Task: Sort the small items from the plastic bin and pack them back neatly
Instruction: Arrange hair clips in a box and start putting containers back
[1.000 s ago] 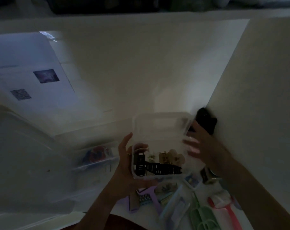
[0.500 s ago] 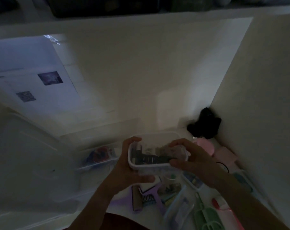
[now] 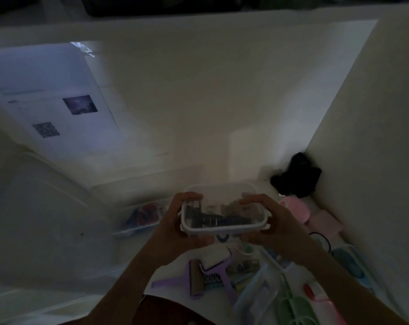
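Note:
A small clear plastic container point(image 3: 222, 227) with a white rim is held in the air above the white table, at the middle of the dim head view. Dark clips and some pale beige bits lie inside it. My left hand point(image 3: 175, 227) grips its left end, fingers curled over the top and thumb underneath. My right hand point(image 3: 272, 227) grips its right end the same way. Below the container, small items lie on the table: a purple lint roller point(image 3: 194, 279), a purple comb-like piece point(image 3: 218, 275) and a green comb-like piece point(image 3: 292, 310).
A large clear plastic bin point(image 3: 42, 228) stands at the left, and a shallow tray with red and blue items point(image 3: 143, 214) beside it. A black object point(image 3: 296, 177) sits in the far right corner against the white wall, with pink boxes point(image 3: 320, 221) near it.
The container has come down from tilted upright to nearly level. My right hand has moved in from beside it and now grips its right end.

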Demonstrator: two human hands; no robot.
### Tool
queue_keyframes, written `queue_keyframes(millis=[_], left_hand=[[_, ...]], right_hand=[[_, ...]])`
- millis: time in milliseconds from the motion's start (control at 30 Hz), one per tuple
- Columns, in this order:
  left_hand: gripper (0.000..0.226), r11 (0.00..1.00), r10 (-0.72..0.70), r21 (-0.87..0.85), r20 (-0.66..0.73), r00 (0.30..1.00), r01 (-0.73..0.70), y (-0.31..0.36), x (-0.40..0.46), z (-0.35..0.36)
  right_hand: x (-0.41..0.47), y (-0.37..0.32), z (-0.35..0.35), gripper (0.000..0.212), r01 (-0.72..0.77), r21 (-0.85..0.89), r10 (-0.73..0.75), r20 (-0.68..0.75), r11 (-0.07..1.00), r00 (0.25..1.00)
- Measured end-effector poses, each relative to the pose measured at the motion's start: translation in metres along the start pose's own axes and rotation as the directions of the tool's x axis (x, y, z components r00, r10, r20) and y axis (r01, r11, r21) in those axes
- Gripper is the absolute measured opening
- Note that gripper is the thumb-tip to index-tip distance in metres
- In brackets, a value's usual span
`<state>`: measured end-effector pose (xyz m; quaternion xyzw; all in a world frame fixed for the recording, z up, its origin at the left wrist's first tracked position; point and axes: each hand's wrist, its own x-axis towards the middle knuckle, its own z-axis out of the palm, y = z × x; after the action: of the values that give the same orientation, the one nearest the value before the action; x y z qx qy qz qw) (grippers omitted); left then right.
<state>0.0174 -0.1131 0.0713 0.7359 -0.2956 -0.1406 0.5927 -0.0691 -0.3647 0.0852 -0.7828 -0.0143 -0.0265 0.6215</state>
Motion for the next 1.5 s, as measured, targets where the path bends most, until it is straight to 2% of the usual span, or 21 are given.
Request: queue_keyframes(millis=[133,200,267,367,433,500,533,600,667,767,800,867,967,1033,1133,1200,1233,1267,1300,1367,1500], left_hand=[[0.117,0.970,-0.165,-0.164,0.083,0.983,0.177,-0.013,-0.016,-0.011],[0.101,0.832,-0.396,-0.414,0.020,0.918,0.368,-0.020,-0.028,-0.016],[0.073,0.670,-0.611,-0.578,-0.075,0.788,0.466,-0.030,-0.035,-0.024],[0.042,0.659,-0.693,-0.552,-0.181,0.698,0.511,-0.040,-0.046,-0.045],[0.038,0.658,-0.700,-0.543,-0.186,0.690,0.521,-0.047,-0.051,-0.063],[0.033,0.670,-0.697,-0.488,-0.157,0.699,0.559,-0.056,-0.049,-0.080],[0.031,0.684,-0.689,-0.452,-0.143,0.710,0.573,-0.063,-0.044,-0.087],[0.031,0.713,-0.666,-0.416,-0.151,0.731,0.564,-0.076,-0.027,-0.100],[0.034,0.740,-0.639,-0.415,-0.185,0.747,0.530,-0.095,-0.004,-0.109],[0.053,0.778,-0.596,-0.380,-0.196,0.779,0.500,-0.129,0.028,-0.105],[0.063,0.785,-0.599,-0.343,-0.202,0.775,0.517,-0.139,0.037,-0.098],[0.062,0.769,-0.627,-0.324,-0.211,0.750,0.551,-0.154,0.047,-0.080],[0.047,0.755,-0.640,-0.273,-0.112,0.760,0.596,-0.171,0.054,-0.054],[0.041,0.809,-0.588,-0.014,-0.065,0.806,0.588,-0.188,0.055,-0.046],[0.038,0.811,-0.498,0.367,0.026,0.867,0.455,-0.205,0.054,-0.039],[0.039,0.785,-0.503,0.459,0.079,0.861,0.416,-0.216,0.049,-0.036],[0.039,0.775,-0.513,0.487,0.111,0.851,0.403,-0.220,0.048,-0.035],[0.039,0.763,-0.529,0.509,0.138,0.838,0.398,-0.225,0.048,-0.034],[0.040,0.755,-0.539,0.525,0.159,0.827,0.391,-0.227,0.048,-0.032],[0.040,0.748,-0.545,0.538,0.163,0.822,0.389,-0.226,0.049,-0.030],[0.023,0.808,-0.462,0.446,0.073,0.884,0.386,-0.198,0.059,-0.013]], right_hand=[[0.000,0.016,0.016,0.068,-0.075,0.099,0.072,0.036,0.992,0.997],[0.000,0.028,0.033,0.069,-0.119,0.160,0.111,0.062,0.980,0.992],[0.001,0.038,0.056,0.071,-0.139,0.167,0.123,0.104,0.976,0.987],[0.013,0.045,0.091,0.072,-0.192,0.198,0.167,0.135,0.961,0.977],[0.030,0.052,0.111,0.063,-0.336,0.248,0.339,0.033,0.909,0.940],[0.050,0.064,0.124,0.052,-0.497,0.132,0.506,-0.048,0.858,0.861],[0.060,0.067,0.130,0.051,-0.536,0.041,0.537,-0.045,0.843,0.842],[0.076,0.075,0.141,0.061,-0.549,0.018,0.549,-0.046,0.836,0.834],[0.091,0.074,0.153,0.049,-0.587,0.195,0.615,-0.138,0.786,0.777],[0.112,0.083,0.164,0.021,-0.576,0.542,0.767,-0.227,0.612,0.601],[0.119,0.090,0.166,0.019,-0.588,0.559,0.798,-0.264,0.584,0.541],[0.133,0.107,0.174,0.015,-0.606,0.564,0.825,-0.329,0.561,0.459],[0.147,0.134,0.182,0.046,-0.645,0.544,0.844,-0.362,0.536,0.397],[0.148,0.147,0.183,0.055,-0.726,0.485,0.870,-0.345,0.487,0.352],[0.154,0.161,0.183,0.048,-0.748,0.464,0.875,-0.342,0.475,0.344],[0.161,0.169,0.186,0.042,-0.683,0.532,0.865,-0.355,0.499,0.355],[0.164,0.168,0.187,0.040,-0.619,0.614,0.871,-0.347,0.491,0.346],[0.165,0.176,0.191,0.039,-0.680,0.490,0.835,-0.387,0.546,0.392],[0.167,0.181,0.190,0.038,-0.677,0.491,0.833,-0.393,0.548,0.389],[0.170,0.176,0.182,0.034,-0.591,0.668,0.891,-0.307,0.453,0.335],[0.149,0.137,0.165,0.032,-0.569,0.667,0.867,-0.263,0.480,0.423]])
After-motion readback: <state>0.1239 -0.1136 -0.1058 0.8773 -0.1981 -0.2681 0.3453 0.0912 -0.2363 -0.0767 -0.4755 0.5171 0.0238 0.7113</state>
